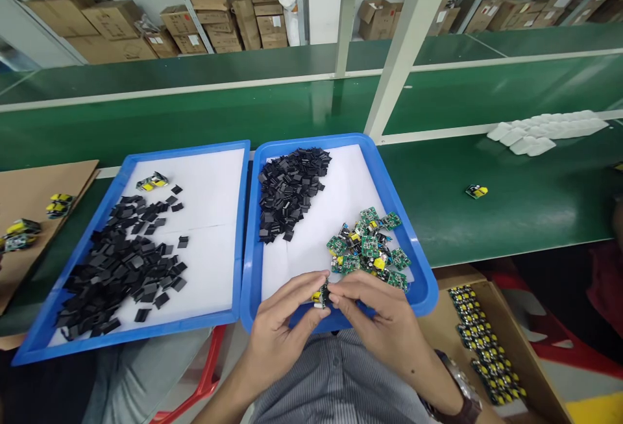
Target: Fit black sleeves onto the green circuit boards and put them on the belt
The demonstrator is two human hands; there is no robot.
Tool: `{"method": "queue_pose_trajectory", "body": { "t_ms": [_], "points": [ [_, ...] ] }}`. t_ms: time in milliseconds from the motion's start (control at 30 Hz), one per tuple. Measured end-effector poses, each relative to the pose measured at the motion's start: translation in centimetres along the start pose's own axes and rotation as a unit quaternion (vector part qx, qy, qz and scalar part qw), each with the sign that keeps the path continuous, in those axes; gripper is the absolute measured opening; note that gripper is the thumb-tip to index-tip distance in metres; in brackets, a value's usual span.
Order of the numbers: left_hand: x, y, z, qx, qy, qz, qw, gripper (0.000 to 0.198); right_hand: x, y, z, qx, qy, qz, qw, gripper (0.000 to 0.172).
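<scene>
Both hands meet over the near edge of the right blue tray [406, 216]. Between the fingertips of my left hand [287, 320] is a small circuit board [322, 295] with a yellow part on it. My right hand [377, 313] pinches the same board from the other side, its thumb and forefinger closed at the edge. Just beyond the fingers lies a heap of green circuit boards [370, 247] with yellow and black parts. Farther back in this tray is a pile of small black square pieces [292, 191]. Whether a black piece is on the held board is hidden.
To the left, another blue tray [242, 236] holds more black pieces [129, 261] and a few boards [152, 181]. A cardboard box [525, 352] with rows of boards stands low right. One board [476, 191] and white trays [548, 130] lie on the green bench [438, 229].
</scene>
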State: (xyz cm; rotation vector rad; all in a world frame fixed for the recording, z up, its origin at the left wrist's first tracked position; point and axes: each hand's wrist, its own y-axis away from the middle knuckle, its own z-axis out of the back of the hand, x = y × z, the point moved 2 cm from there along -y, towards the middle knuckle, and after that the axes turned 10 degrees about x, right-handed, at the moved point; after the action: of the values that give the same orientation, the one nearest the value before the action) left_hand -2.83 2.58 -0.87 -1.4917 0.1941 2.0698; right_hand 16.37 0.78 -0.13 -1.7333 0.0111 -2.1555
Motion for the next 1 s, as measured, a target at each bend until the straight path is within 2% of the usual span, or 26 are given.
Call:
{"method": "queue_pose_trajectory", "body": {
  "t_ms": [167,367,500,667,800,1000],
  "points": [
    [0.1,0.1,0.1,-0.002,-0.007,-0.01,1.0,0.054,0.0,0.2,-0.3,0.021,0.044,0.032,0.998,0.04],
    [0.3,0.4,0.0,0.008,-0.017,-0.017,1.0,0.055,0.0,0.0,-0.1,0.064,0.084,0.029,0.994,0.036],
    [0.3,0.3,0.0,0.026,-0.018,0.001,1.0,0.054,0.1,-0.2,0.5,0.071,0.023,-0.005,0.997,0.03],
    [0.4,0.4,-0.1,0.015,0.076,0.076,0.994,0.04,-0.2,-0.5,0.7,0.027,-0.027,-0.062,0.997,0.017],
    [0.4,0.3,-0.2,0.008,0.095,0.071,0.993,0.037,0.3,-0.7,0.7,0.028,-0.025,-0.069,0.997,0.014],
    [0.3,0.2,-0.1,-0.002,0.05,0.044,0.998,0.04,1.0,-0.9,0.9,0.057,0.013,-0.076,0.995,0.017]
  ]
}}
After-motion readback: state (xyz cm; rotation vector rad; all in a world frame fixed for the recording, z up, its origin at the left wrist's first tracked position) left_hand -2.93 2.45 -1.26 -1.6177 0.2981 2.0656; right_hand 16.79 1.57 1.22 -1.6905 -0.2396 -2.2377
